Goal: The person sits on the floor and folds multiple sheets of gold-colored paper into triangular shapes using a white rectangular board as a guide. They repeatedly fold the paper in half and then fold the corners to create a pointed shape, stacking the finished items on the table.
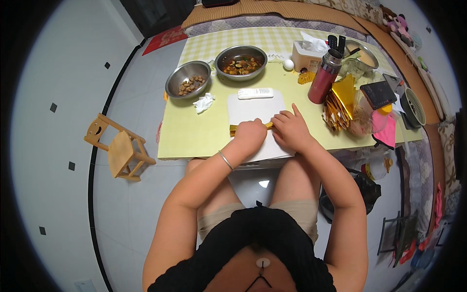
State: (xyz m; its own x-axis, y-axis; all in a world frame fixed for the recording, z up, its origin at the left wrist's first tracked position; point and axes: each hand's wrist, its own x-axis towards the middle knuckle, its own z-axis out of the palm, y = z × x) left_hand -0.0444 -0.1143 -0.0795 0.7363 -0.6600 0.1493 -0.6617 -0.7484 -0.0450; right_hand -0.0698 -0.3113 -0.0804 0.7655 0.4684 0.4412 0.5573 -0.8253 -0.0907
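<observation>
Left hand (250,135) curled down over a folded gold foil strip (233,129), fingertips hidden, so can't tell whether it pinches or just presses. Right hand (290,129) at the strip's 3 o'clock end, fingers partly spread, one pointing out toward 12; thumb contact unclear, can't tell if pinching. Strip lies crosswise over a white sheet (243,108) on the yellow-green tablecloth (194,136), its 9 o'clock end sticking out past the left hand. Directions from the hands: 11 o'clock, white packet (256,93) on the sheet's far edge, faint print, too small to read; farther at 11, steel bowl (241,78) with food in reddish liquid; 10, steel bowl with peanuts (189,86), crumpled tissue (204,102) just beside it; 1, tissue box (307,56); 2, red flask (323,80), gold foil stack (343,97) beside it. Writing: yellowish characters on red floor mat (165,40), far 10; cursive print on tablecloth near 12.
</observation>
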